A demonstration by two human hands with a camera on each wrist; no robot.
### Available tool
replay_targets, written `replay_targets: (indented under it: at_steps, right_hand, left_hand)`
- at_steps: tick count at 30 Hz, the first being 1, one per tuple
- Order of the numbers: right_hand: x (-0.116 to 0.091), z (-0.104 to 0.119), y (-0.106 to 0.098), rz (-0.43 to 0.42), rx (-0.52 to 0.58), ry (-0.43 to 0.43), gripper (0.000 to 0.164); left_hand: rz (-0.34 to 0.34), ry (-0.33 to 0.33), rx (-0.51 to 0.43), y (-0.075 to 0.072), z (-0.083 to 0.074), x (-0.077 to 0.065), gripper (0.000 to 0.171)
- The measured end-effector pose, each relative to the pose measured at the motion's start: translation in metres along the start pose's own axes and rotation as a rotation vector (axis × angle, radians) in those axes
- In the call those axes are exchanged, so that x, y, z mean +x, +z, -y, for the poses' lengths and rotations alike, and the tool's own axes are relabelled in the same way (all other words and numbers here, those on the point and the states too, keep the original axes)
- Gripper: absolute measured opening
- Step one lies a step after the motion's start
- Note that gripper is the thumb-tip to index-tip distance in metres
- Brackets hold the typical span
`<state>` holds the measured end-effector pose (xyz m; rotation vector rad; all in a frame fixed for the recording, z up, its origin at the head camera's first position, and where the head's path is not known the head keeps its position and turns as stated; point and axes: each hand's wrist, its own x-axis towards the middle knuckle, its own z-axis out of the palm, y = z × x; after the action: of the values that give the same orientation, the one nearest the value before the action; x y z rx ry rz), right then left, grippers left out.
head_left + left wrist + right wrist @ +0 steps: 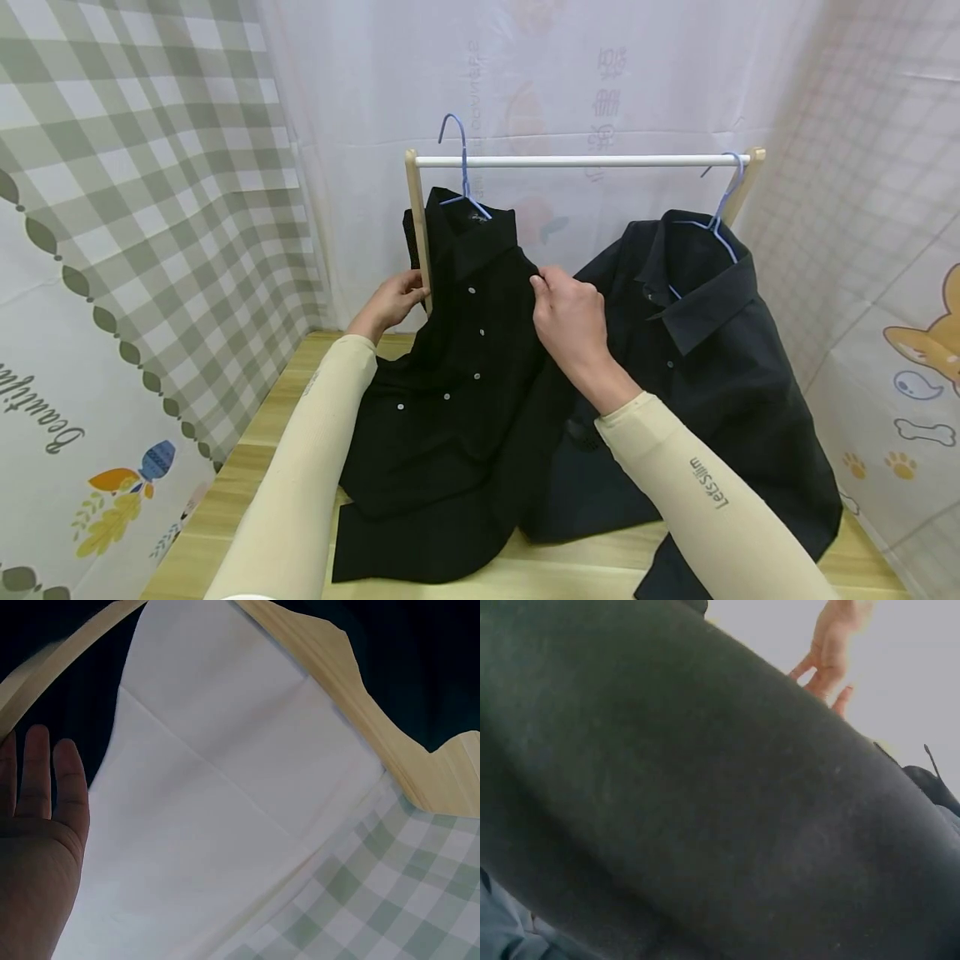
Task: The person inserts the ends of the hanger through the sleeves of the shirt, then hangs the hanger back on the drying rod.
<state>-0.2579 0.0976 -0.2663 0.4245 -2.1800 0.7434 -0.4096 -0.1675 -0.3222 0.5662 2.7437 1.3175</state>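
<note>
A black button-up shirt [487, 350] sits on a blue hanger [465, 179] at the rack's left end. The hanger's hook rises above the white rod; its tip ends above the rod. My right hand [573, 321] pinches the shirt at its shoulder edge, on the right. At the left wooden post, my left hand [393, 300] touches the shirt's other side. In the left wrist view, several fingers of the left hand [45, 832] look fairly straight beside the post and dark cloth. Dark fabric fills most of the right wrist view and hides the right fingers.
A second dark shirt [720, 375] hangs on a blue hanger [723, 200] at the right end of the white rod [585, 161]. The rack's left post [417, 225] is wooden. Below lies a wood-grain table [247, 467]. Checked cloth [217, 167] hangs at the left.
</note>
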Motion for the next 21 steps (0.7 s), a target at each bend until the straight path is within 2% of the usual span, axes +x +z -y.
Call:
replay_targets:
  at_steps: [8,14,21]
  right_hand:
    - [-0.015,-0.007,0.017,0.111,-0.032,0.089,0.02]
    - [-0.023,-0.017,0.018,0.124,-0.036,0.122,0.018]
    - [-0.038,-0.026,0.013,0.145,-0.01,0.172,0.034]
  left_hand:
    - [0.005,-0.012,-0.006,0.0,-0.001,-0.001,0.047]
    - [0.002,-0.024,-0.02,0.002,-0.003,-0.002,0.046]
    - [0.002,-0.026,-0.039,0.003,-0.002,-0.003,0.044]
